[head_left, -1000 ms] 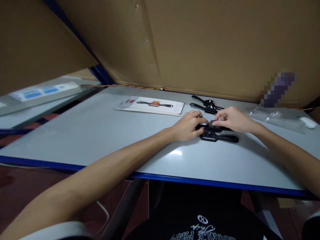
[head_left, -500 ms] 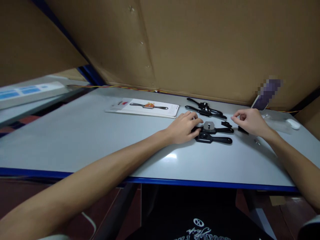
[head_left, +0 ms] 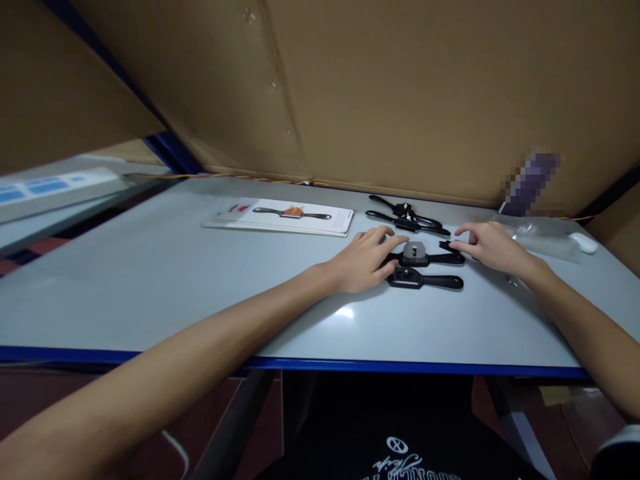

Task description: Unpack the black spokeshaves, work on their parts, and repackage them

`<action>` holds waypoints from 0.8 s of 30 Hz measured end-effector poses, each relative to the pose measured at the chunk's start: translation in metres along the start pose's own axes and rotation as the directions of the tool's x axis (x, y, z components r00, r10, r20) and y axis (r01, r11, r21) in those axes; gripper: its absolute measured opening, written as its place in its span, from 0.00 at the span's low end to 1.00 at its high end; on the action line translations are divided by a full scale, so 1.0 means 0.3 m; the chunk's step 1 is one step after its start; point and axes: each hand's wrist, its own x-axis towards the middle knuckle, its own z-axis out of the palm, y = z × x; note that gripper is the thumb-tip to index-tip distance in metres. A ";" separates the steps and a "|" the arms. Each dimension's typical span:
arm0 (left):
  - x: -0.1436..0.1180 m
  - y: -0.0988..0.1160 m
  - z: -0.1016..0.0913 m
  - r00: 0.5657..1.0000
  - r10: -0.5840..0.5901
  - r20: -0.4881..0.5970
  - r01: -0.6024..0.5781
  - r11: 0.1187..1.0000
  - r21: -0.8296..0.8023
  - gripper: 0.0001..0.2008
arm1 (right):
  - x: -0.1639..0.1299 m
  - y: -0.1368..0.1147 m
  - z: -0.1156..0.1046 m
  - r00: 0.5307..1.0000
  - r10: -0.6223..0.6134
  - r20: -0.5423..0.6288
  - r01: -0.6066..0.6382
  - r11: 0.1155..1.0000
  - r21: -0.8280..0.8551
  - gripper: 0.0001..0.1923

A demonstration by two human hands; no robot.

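**Hand and Tool Positions at the Work Surface**

The left hand (head_left: 367,257) lies palm-down on the grey surface (head_left: 200,280). Its fingers curl over the left handle of the upper black spokeshave (head_left: 423,256), pressing it down rather than lifting it. This spokeshave lies flat near the middle of the surface and carries a grey blade plate (head_left: 414,250) at its centre.

The right hand (head_left: 493,248) rests low over the surface at the right end of the same tool. Its fingers are extended and loose, not gripping anything. The fingertips touch or lie just beside a small black part (head_left: 447,245) at the tool's right handle; actual contact cannot be confirmed.

A second black spokeshave (head_left: 425,281) lies parallel and just in front of the first, unheld. Two further black spokeshave bodies (head_left: 406,218) lie behind, near the cardboard wall (head_left: 400,87). A printed packaging card (head_left: 285,217) lies to the left. A clear plastic bag (head_left: 543,235) and a white object (head_left: 583,242) lie at the far right.
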 end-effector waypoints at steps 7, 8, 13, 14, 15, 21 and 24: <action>-0.002 0.018 -0.009 0.999 -0.004 0.033 0.004 1.000 -0.010 0.29 | 0.019 0.013 0.013 0.996 -0.064 0.062 0.061 0.996 0.061 0.12; -0.002 0.017 -0.010 0.999 -0.003 0.035 0.004 1.000 -0.010 0.29 | 0.020 0.016 0.013 0.996 -0.071 0.062 0.067 0.996 0.066 0.11; -0.001 0.012 -0.009 0.998 -0.002 0.055 0.002 1.000 -0.002 0.30 | 0.018 0.039 0.013 0.996 -0.063 0.063 0.061 0.998 0.031 0.15; -0.001 0.011 -0.009 0.998 -0.002 0.058 0.002 1.000 0.000 0.30 | 0.017 0.044 0.012 0.996 -0.058 0.065 0.057 0.998 0.021 0.15; -0.001 0.009 -0.009 0.998 -0.002 0.059 0.001 1.000 0.001 0.30 | 0.017 0.047 0.010 0.996 -0.055 0.070 0.054 0.998 0.015 0.15; -0.002 0.008 -0.007 0.999 0.007 0.042 -0.007 1.000 0.003 0.29 | 0.023 0.046 -0.011 0.987 -0.047 0.152 0.047 0.999 0.003 0.16; -0.001 0.011 -0.008 0.999 0.006 0.041 -0.006 1.000 0.002 0.29 | 0.022 0.040 -0.023 0.983 -0.047 0.177 0.044 0.999 0.021 0.16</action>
